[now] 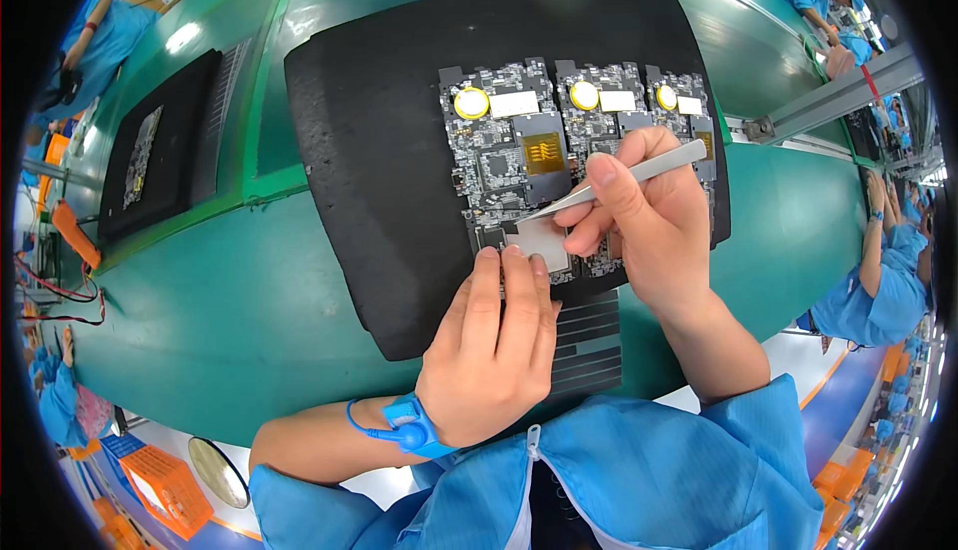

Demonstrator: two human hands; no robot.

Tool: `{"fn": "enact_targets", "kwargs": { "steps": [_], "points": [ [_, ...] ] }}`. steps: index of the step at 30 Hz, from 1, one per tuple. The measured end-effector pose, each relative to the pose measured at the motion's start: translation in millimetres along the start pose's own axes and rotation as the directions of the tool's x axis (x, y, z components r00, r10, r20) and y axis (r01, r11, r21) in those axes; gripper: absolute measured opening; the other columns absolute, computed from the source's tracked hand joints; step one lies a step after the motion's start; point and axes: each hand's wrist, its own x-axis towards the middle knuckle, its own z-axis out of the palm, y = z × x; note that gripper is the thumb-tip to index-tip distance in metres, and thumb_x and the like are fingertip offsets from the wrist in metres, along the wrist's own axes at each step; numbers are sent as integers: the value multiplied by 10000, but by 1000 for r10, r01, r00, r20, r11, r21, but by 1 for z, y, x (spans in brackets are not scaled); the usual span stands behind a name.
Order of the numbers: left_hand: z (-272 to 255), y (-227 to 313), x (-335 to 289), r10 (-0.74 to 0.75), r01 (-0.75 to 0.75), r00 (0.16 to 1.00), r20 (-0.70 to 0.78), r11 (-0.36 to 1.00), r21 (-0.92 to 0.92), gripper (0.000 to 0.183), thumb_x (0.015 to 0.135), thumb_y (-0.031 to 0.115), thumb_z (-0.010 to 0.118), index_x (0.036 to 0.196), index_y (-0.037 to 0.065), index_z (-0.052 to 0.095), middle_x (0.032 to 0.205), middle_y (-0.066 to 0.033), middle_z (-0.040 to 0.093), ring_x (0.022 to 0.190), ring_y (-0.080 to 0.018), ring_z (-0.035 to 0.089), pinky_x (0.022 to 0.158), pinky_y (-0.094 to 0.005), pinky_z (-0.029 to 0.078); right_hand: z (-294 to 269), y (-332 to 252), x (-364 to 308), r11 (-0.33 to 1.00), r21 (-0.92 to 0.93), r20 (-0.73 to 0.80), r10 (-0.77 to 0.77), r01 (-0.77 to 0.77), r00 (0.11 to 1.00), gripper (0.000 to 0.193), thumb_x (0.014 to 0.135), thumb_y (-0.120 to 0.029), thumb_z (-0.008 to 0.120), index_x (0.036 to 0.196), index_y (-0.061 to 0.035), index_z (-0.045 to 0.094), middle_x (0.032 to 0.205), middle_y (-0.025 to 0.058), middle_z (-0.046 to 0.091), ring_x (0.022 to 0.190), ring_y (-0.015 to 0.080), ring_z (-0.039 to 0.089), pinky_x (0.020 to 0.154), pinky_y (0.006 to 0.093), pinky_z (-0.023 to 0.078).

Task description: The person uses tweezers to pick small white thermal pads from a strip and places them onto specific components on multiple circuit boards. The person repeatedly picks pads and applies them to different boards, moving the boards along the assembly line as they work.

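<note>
Three dark circuit boards lie side by side on a black foam pad (374,151). The left circuit board (497,166) carries a round yellow-rimmed coin cell (471,103), a white label and an amber film patch. My left hand (491,345) rests its stretched fingertips on that board's lower end. My right hand (664,226) grips metal tweezers (659,163), their tips at the left board's lower middle, beside a pale square area (542,243). Whether the tips pinch anything is too small to tell. Partly behind my right hand are the middle board (584,123) and the right board (667,86).
Dark strips (589,345) lie by the pad's near edge on the green table (230,340). Another black pad (175,151) with a board sits at the left. A blue wrist strap (414,425) circles my left wrist. Co-workers in blue sit around; a metal frame (833,96) stands at right.
</note>
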Motion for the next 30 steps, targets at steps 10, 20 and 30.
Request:
{"fn": "enact_targets", "kwargs": {
  "steps": [10, 20, 30],
  "points": [
    [0, -1, 1, 25, -25, 1000, -8, 1000, -14, 297, 763, 142, 690, 985, -53, 660, 1016, -200, 620, 925, -339, 625, 687, -336, 550, 3, 4, 1, 1000, 0, -5, -24, 24, 1000, 203, 955, -147, 542, 928, -38, 374, 724, 116, 638, 574, 110, 641, 483, 185, 498],
    [-1, -1, 2, 42, -42, 999, 5, 999, -13, 305, 764, 147, 686, 988, -59, 656, 1003, -203, 618, 917, -337, 626, 698, -333, 548, 2, 11, -2, 996, -22, -3, -81, 81, 997, 206, 953, -150, 545, 929, -38, 374, 724, 113, 635, 579, 109, 644, 494, 184, 510],
    [0, -1, 1, 21, -21, 1000, 8, 1000, -21, 302, 753, 157, 691, 981, -37, 650, 1048, -208, 603, 943, -322, 609, 688, -317, 546, 2, 9, -4, 994, -63, -10, -86, 85, 996, 183, 964, -122, 511, 928, -31, 356, 698, 100, 609, 596, 149, 664, 553, 242, 573]
  ]
}}
